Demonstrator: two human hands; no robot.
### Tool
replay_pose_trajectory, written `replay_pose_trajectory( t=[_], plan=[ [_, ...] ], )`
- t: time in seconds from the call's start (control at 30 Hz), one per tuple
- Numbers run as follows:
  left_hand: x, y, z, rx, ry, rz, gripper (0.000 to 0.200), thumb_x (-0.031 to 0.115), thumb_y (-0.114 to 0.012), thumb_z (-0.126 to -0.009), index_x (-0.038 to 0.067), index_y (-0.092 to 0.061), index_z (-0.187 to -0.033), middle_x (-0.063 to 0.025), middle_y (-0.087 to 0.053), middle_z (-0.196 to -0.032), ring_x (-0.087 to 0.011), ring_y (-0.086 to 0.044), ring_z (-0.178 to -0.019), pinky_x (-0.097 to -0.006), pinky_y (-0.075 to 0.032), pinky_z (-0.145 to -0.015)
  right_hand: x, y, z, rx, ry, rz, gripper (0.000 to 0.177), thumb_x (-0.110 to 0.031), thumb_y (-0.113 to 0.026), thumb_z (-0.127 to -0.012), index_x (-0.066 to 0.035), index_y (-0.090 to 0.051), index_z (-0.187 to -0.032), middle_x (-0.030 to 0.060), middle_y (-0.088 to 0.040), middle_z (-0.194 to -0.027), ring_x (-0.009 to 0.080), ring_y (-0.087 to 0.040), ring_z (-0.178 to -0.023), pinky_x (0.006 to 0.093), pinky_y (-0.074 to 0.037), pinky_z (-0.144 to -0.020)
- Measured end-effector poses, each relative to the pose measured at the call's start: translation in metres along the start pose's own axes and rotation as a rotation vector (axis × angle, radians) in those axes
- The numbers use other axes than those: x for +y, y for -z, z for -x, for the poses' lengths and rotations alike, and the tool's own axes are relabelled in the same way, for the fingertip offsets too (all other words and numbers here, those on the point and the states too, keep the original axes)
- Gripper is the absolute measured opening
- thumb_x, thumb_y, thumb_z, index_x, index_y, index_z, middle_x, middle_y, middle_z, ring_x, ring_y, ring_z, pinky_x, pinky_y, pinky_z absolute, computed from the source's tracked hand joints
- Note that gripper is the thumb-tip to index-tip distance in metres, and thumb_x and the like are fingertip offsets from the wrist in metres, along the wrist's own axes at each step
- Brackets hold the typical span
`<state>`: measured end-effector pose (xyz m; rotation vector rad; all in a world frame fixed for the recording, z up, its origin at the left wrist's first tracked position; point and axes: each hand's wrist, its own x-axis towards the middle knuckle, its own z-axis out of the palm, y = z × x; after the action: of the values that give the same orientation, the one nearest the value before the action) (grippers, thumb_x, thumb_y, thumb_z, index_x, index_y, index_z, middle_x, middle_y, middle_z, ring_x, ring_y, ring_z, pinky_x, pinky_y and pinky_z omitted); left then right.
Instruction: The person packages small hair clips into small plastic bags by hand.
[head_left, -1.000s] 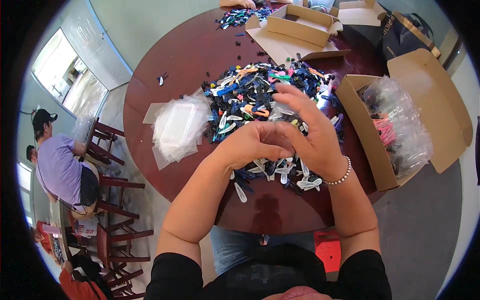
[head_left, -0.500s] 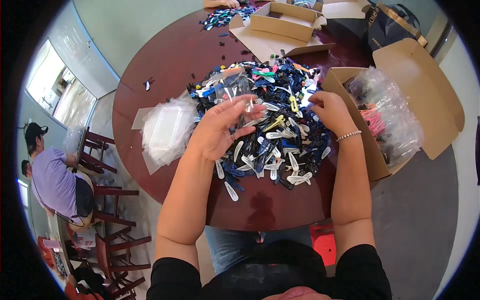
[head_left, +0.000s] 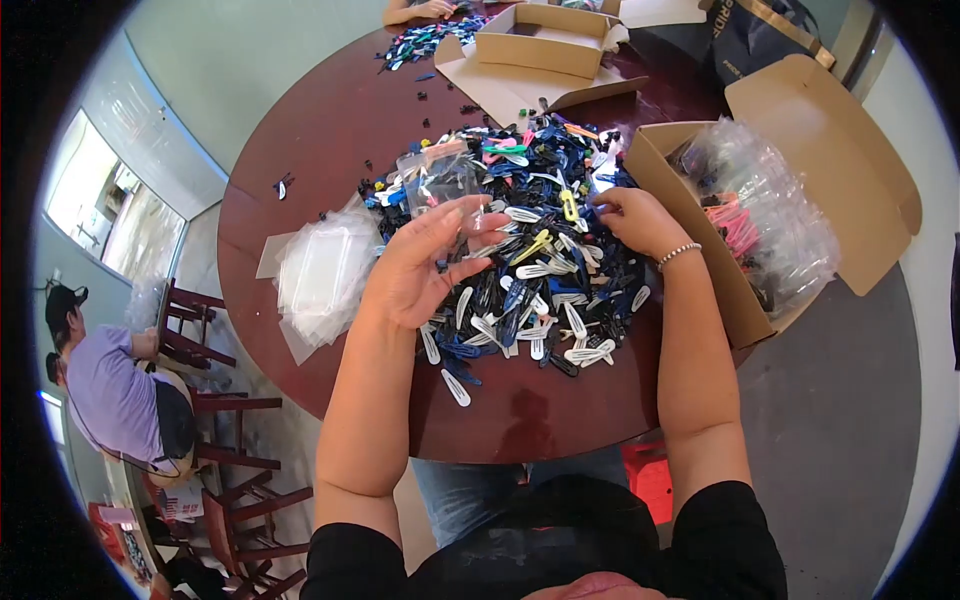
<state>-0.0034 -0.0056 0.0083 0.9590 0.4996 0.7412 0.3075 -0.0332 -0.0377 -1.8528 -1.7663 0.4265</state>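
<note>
A clear plastic bag with a few small items inside is held in my left hand, its fingers curled around the bag's lower end. Below and around it spreads a large pile of hair clips, mostly white, blue and black. My right hand is at the right side of the pile, fingertips together at some clips; what they pinch is too small to make out. A yellow clip lies just left of those fingertips. A stack of clear bags lies left of the pile.
An open cardboard box with bagged clips stands on the right. At the back of the round table are another box, a smaller clip pile and another person's hand. A person sits at far left.
The whole view has shifted slightly, so the table and boxes appear further left. My right hand remains at the pile's right side, and my left hand still holds the bag.
</note>
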Motion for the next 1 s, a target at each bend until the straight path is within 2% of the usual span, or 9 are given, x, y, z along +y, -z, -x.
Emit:
replay_pose_trajectory(
  t=[0.2,0.27,0.33,0.43,0.47,0.57,0.67,0.7,1.0],
  plan=[
    [-0.003,-0.001,-0.001,-0.025,0.013,0.006,0.042,0.026,-0.060,-0.093,0.003,-0.053,-0.127,-0.0132,-0.064,-0.115,-0.0185,-0.062,-0.103,-0.0309,-0.052,-0.082,-0.008,0.000,-0.002,-0.085,-0.005,-0.036,0.019,-0.009,-0.064,-0.081,0.000,-0.067,-0.097,0.0147,-0.068,-0.089,0.0274,-0.065,-0.081,0.0359,-0.051,-0.074],
    [-0.004,0.001,-0.002,-0.028,-0.014,-0.129,0.053,0.036,-0.056,-0.093,0.001,-0.048,-0.132,-0.0154,-0.060,-0.121,-0.0218,-0.059,-0.110,-0.0304,-0.053,-0.083,-0.001,-0.004,-0.005,-0.058,0.003,-0.074,0.016,-0.009,-0.065,-0.081,0.001,-0.067,-0.093,0.0139,-0.068,-0.084,0.0262,-0.065,-0.077,0.0348,-0.051,-0.072],
    [-0.004,0.001,-0.002,-0.022,-0.008,-0.134,0.052,0.036,-0.056,-0.093,0.001,-0.048,-0.131,-0.0149,-0.060,-0.120,-0.0215,-0.059,-0.109,-0.0303,-0.053,-0.083,-0.004,0.000,-0.003,-0.108,-0.080,-0.223,0.012,-0.003,-0.062,-0.083,0.001,-0.065,-0.093,0.0065,-0.067,-0.081,0.0136,-0.061,-0.069,0.0276,-0.049,-0.063],
    [-0.005,0.002,-0.003,-0.013,-0.003,-0.132,0.051,0.034,-0.058,-0.093,0.001,-0.049,-0.131,-0.0142,-0.061,-0.119,-0.0209,-0.060,-0.108,-0.0301,-0.053,-0.083,-0.009,0.014,0.000,-0.029,-0.125,-0.338,0.009,-0.001,-0.063,-0.081,0.002,-0.064,-0.089,0.0047,-0.065,-0.077,0.0105,-0.059,-0.065,0.0253,-0.049,-0.060],
    [-0.005,0.002,-0.003,-0.008,-0.010,-0.126,0.051,0.034,-0.058,-0.093,0.001,-0.049,-0.130,-0.0139,-0.061,-0.119,-0.0206,-0.060,-0.107,-0.0300,-0.054,-0.083,-0.002,0.014,-0.002,-0.028,-0.125,-0.339,0.009,-0.001,-0.063,-0.081,0.002,-0.064,-0.089,0.0047,-0.065,-0.077,0.0105,-0.059,-0.065,0.0253,-0.049,-0.060],
    [-0.005,0.003,-0.003,0.002,0.001,-0.123,0.050,0.032,-0.060,-0.092,0.001,-0.050,-0.130,-0.0136,-0.062,-0.118,-0.0202,-0.060,-0.106,-0.0296,-0.054,-0.082,0.033,0.007,-0.011,0.143,-0.062,-0.204,0.013,-0.009,-0.068,-0.074,0.001,-0.067,-0.082,0.0146,-0.066,-0.077,0.0257,-0.064,-0.073,0.0353,-0.051,-0.070],
    [-0.003,0.002,-0.002,0.007,-0.008,-0.086,0.039,0.025,-0.059,-0.093,0.003,-0.054,-0.125,-0.0113,-0.065,-0.113,-0.0178,-0.062,-0.103,-0.0322,-0.052,-0.084,0.013,0.018,0.000,-0.050,-0.039,-0.058,0.013,-0.009,-0.069,-0.073,0.001,-0.066,-0.081,0.0149,-0.067,-0.080,0.0263,-0.065,-0.076,0.0355,-0.052,-0.071],
    [-0.002,0.002,-0.001,0.006,-0.008,-0.086,0.039,0.025,-0.059,-0.093,0.003,-0.054,-0.125,-0.0113,-0.065,-0.113,-0.0178,-0.062,-0.103,-0.0322,-0.052,-0.084,0.006,0.021,0.000,-0.132,-0.046,-0.019,0.020,-0.002,-0.068,-0.074,0.002,-0.064,-0.092,0.0108,-0.068,-0.083,0.0197,-0.064,-0.073,0.0318,-0.051,-0.069],
    [-0.002,0.001,0.000,0.003,0.002,-0.105,0.039,0.026,-0.061,-0.092,0.005,-0.056,-0.124,-0.0103,-0.065,-0.112,-0.0177,-0.061,-0.104,-0.0330,-0.050,-0.086,0.000,0.016,0.005,-0.149,0.040,-0.033,0.024,-0.002,-0.071,-0.072,0.001,-0.066,-0.096,0.0080,-0.066,-0.081,0.0177,-0.060,-0.073,0.0312,-0.049,-0.069]
  ],
)
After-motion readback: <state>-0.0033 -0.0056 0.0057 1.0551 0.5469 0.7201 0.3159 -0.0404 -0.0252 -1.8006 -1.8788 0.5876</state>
